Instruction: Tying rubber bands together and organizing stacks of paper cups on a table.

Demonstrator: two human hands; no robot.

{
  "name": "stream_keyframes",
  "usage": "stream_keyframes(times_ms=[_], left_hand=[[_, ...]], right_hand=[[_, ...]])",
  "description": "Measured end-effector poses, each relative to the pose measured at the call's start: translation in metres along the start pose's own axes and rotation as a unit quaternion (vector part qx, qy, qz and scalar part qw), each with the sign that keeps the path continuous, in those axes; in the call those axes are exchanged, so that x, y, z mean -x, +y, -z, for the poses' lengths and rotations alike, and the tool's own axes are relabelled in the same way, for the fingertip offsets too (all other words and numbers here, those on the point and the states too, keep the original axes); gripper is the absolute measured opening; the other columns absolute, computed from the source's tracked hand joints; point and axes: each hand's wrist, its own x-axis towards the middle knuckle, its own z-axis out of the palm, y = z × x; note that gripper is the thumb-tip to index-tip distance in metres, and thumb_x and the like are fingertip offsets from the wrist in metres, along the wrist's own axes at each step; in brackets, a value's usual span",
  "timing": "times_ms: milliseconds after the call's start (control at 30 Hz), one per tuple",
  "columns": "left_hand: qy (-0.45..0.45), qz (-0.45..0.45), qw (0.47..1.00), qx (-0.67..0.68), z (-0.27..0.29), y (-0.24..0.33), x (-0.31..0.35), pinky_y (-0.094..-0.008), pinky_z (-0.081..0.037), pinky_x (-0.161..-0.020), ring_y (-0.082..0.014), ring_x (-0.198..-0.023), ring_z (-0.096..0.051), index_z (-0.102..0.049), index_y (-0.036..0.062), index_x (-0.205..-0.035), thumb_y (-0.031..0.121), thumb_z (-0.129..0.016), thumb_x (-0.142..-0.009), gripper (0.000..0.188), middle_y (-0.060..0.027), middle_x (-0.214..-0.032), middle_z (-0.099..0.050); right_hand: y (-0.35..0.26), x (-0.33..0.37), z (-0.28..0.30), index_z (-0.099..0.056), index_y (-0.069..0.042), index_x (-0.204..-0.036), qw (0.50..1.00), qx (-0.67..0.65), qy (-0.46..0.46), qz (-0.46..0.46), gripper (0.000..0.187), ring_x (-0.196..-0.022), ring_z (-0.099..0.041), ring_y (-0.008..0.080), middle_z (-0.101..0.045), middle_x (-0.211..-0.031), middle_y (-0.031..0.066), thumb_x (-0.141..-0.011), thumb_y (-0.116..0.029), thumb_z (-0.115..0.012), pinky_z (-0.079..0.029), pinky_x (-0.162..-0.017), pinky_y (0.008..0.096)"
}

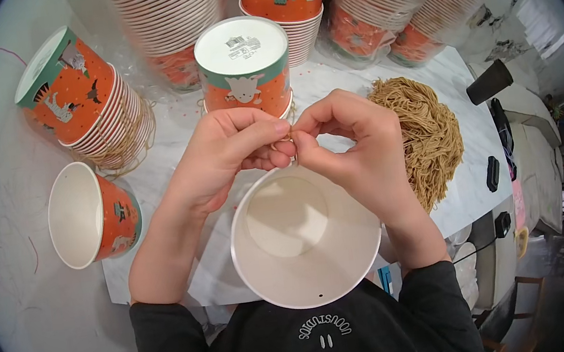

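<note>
A short tan string piece point(290, 148) is pinched between the fingertips of left hand point(223, 155) and right hand point(353, 150), at the far rim of the open white paper cup point(303, 236) against the torso. Tan string bundle point(421, 134) lies just right.

**White marbled worktop, crowded with cups**

The pale, marble-patterned worktop point(185, 135) fills the middle of the frame. Lying on it at the left is an orange paper cup on its side point(94, 220), white mouth towards the lower left. Above that, at the upper left, a tilted stack of orange cups with loose tan string point(86, 101) lies. An upturned stack of orange cups point(244, 64) stands at upper centre. A heap of tan string lengths point(421, 134) lies at the right. More cup stacks in clear wrap point(381, 9) line the top edge.
</note>
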Motion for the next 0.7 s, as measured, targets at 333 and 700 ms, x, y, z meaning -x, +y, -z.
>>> stream_keyframes(times_ms=[333,700], left_hand=[[0.024,-0.083,0.995,-0.053,0.000,-0.002,0.002,-0.0226,-0.057,-0.074,-0.0100,-0.079,-0.071,-0.074,-0.0014,-0.103,0.018,-0.070,-0.099,0.020,-0.0079,-0.090,-0.076],[-0.022,0.023,0.999,-0.014,0.013,0.005,-0.003,-0.0233,-0.058,-0.073,-0.0103,-0.079,-0.072,-0.075,-0.0004,-0.103,0.020,-0.068,-0.098,0.022,-0.0072,-0.090,-0.077]], right_hand=[[0.008,-0.004,-0.002,-0.076,-0.001,-0.100,1.000,-0.013,-0.007,0.002,0.018,-0.078,-0.072,0.0163,-0.073,-0.086,0.0097,-0.082,-0.001,-0.075,-0.056,-0.071,0.0285],[0.008,-0.007,-0.001,-0.068,0.000,-0.093,0.990,-0.121,-0.055,-0.040,0.010,-0.083,-0.070,0.0113,-0.069,-0.084,0.0026,-0.085,0.000,-0.074,-0.057,-0.074,0.0256]])
